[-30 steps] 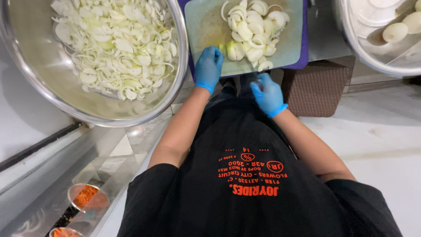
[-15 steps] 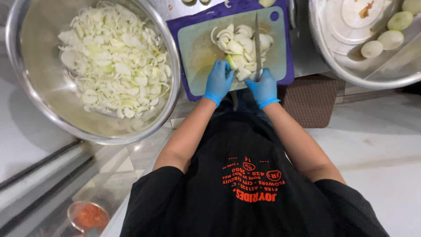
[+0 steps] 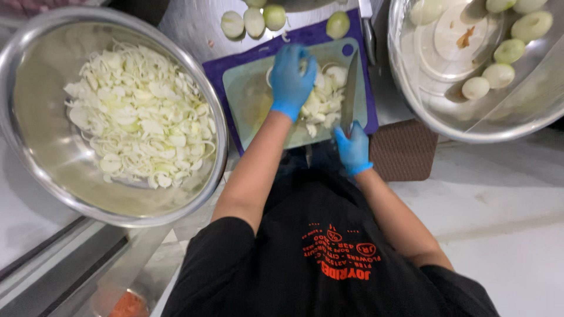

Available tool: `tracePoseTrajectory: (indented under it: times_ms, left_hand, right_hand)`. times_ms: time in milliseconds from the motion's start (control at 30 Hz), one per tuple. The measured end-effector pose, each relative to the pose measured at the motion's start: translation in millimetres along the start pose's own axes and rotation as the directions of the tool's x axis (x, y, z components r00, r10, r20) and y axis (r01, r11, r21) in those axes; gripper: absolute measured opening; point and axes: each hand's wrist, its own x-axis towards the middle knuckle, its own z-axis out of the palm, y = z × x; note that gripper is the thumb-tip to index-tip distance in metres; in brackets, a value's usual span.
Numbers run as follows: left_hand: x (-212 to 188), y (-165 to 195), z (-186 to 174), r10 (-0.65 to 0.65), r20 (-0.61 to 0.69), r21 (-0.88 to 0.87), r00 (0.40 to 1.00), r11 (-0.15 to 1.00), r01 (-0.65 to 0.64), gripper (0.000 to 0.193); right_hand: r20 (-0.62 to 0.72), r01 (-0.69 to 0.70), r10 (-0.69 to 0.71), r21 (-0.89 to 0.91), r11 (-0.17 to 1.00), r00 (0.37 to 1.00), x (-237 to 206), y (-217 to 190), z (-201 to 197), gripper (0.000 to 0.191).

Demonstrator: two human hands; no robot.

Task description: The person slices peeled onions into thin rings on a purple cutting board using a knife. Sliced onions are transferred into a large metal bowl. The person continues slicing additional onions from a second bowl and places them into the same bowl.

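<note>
My left hand [image 3: 291,79], in a blue glove, rests palm down on a heap of sliced onion [image 3: 322,103] on a pale green cutting board [image 3: 249,100]. The hand covers part of the heap, so I cannot tell whether it grips any slices. My right hand [image 3: 352,149], also gloved blue, holds the handle of a large knife [image 3: 349,94]. The blade lies along the right side of the onion heap, its tip pointing away from me.
A big steel bowl [image 3: 35,152] of sliced onion [image 3: 138,120] stands at the left. Another steel bowl [image 3: 411,88] at the right holds peeled whole onions [image 3: 499,64]. Halved onions [image 3: 254,22] lie beyond the board. A brown mat [image 3: 405,152] lies by the board.
My left hand has moved forward onto the onion heap. My right hand now holds the knife with its blade beside the heap. The view has shifted closer to the board.
</note>
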Motion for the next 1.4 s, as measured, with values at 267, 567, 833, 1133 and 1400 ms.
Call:
tracePoseTrajectory:
  times_ms: [267, 567, 833, 1133, 1400]
  left_hand:
    - [85.0, 34.0, 90.0, -0.076, 0.470, 0.320, 0.880, 0.943, -0.089, 0.045]
    - [98.5, 15.6, 93.3, -0.112, 0.318, 0.238, 0.941, 0.971, 0.036, 0.048]
    - [13.1, 21.0, -32.7, -0.251, 0.179, -0.354, 0.951, 0.886, 0.300, 0.049]
    - [-121.0, -0.1, -127.1, -0.215, 0.132, -0.039, 0.968, 0.974, 0.222, 0.064]
    - [-109.0, -32.2, -114.4, -0.364, 0.134, 0.229, 0.922, 0.917, 0.328, 0.077]
  right_hand:
    - [0.079, 0.179, -0.165, -0.228, 0.957, 0.983, -39.7, 47.6, -38.1, 0.016]
    - [0.130, 0.195, -0.155, -0.390, 0.900, 0.979, -50.1, 67.7, -54.8, 0.027]
    - [0.559, 0.500, -0.221, -0.414, 0.760, 0.799, -18.0, 37.0, -26.6, 0.026]
    - [0.433, 0.480, -0.276, -0.482, 0.733, 0.858, 2.5, 15.9, -17.2, 0.027]
    - [0.435, 0.511, -0.323, -0.434, 0.742, 0.840, -2.9, -17.9, 11.5, 0.026]
